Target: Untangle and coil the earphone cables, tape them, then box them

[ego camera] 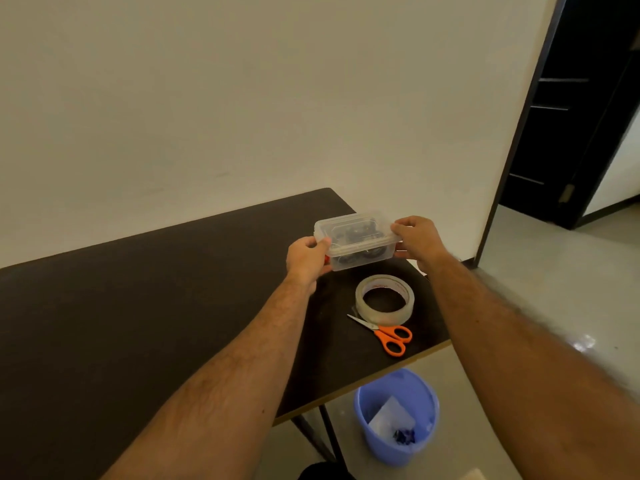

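Clear plastic is what both hands meet in the head view: a lidded box (pixel 356 239) near the far right corner of the dark worktop (pixel 138 306), its long axis running left to right across the view. Dark coils, most likely the taped earphone cables (pixel 356 233), show through its walls, so the task's thing lies inside the box, between the two hands.

The left hand (pixel 306 259) holds the box's left short end, thumb on the lid edge and fingers curled down the side. The right hand (pixel 417 239) holds the right short end the same way, fingers over the lid corner. Each grip is narrow and closed on the box, one at either end of the long axis, neither hand nearer than the other. Both forearms reach straight forward, nearly level, wrists turned inward.

I judge the lid is being pressed home or the box is being set down; whether its base touches the worktop I cannot tell.

A roll of clear tape (pixel 384 299) lies just nearer than the box, orange-handled scissors (pixel 388 336) just beside it. A blue bin (pixel 396 417) stands on the floor below the worktop edge.
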### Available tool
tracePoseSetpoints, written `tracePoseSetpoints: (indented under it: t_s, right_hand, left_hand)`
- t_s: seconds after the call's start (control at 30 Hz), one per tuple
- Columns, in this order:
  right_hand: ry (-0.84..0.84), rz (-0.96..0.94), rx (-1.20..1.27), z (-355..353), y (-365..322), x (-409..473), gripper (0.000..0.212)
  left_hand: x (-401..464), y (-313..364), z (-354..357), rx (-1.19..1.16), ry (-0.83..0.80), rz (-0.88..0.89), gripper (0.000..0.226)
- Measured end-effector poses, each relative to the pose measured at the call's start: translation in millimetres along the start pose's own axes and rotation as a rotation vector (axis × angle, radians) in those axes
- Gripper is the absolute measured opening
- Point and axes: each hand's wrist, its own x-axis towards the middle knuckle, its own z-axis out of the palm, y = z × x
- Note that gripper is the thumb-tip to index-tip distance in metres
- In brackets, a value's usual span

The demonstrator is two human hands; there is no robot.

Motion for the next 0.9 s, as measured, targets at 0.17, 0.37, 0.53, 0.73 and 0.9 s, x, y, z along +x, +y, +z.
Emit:
tracePoseSetpoints:
  t_s: [0.17,0.37,0.53,0.73,0.9]
  right_hand:
    - [0.01,0.026,-0.041,4,12,10,0.021]
    - [0.021,0.031,-0.063,11,18,13,0.023]
    - [0.037,0.028,-0.064,11,21,10,0.027]
    - [0.024,-0.017,-0.125,14,21,2,0.029]
    - [0.143,-0.096,-0.295,16,8,-11,0.047]
  left_hand:
    - [5,-7,6,0.0,0.024,-0.038,0.029]
    - [10,-17,4,0.0,0.03,-0.057,0.032]
    - [13,-23,6,0.032,0.043,-0.058,0.041]
    - [16,-24,4,0.129,0.026,-0.045,0.044]
    - [12,-21,-12,0.312,0.078,0.018,0.056]
